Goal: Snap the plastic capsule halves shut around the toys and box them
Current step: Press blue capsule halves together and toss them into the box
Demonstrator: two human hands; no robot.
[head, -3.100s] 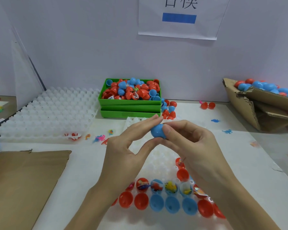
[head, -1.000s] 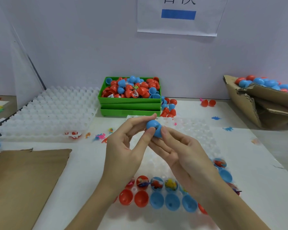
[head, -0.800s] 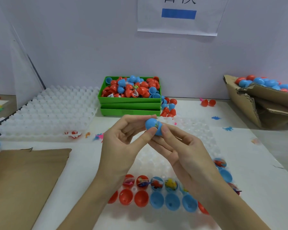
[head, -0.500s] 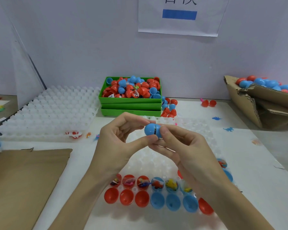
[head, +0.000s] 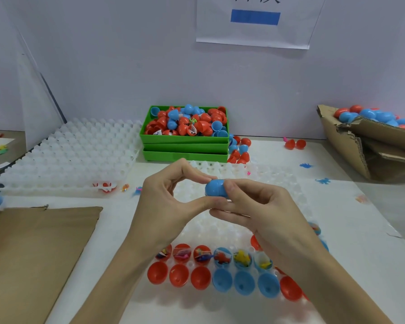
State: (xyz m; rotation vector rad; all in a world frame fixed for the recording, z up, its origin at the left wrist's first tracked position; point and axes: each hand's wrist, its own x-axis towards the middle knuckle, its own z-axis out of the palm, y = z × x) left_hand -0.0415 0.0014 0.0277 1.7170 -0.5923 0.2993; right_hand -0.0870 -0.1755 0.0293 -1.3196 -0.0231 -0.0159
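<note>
A blue capsule [head: 216, 188] lies on its side in the air above the white cell tray [head: 222, 228], its two halves together. My left hand [head: 171, 206] pinches its left end between thumb and fingertips. My right hand [head: 260, 206] pinches its right end. Below my hands, the tray's near rows hold several open red and blue capsule halves [head: 222, 279]; the upper row of halves has small toys [head: 242, 258] inside.
A stack of green boxes [head: 185, 147] full of loose red and blue halves stands at the back. A second white cell tray [head: 68, 157] lies back left. A cardboard box [head: 369, 146] with closed capsules sits at the right. A brown cardboard sheet [head: 33, 249] lies left.
Both hands turned the blue capsule from tilted to lying sideways, and the gap between its halves has closed. The hands stayed above the tray.
</note>
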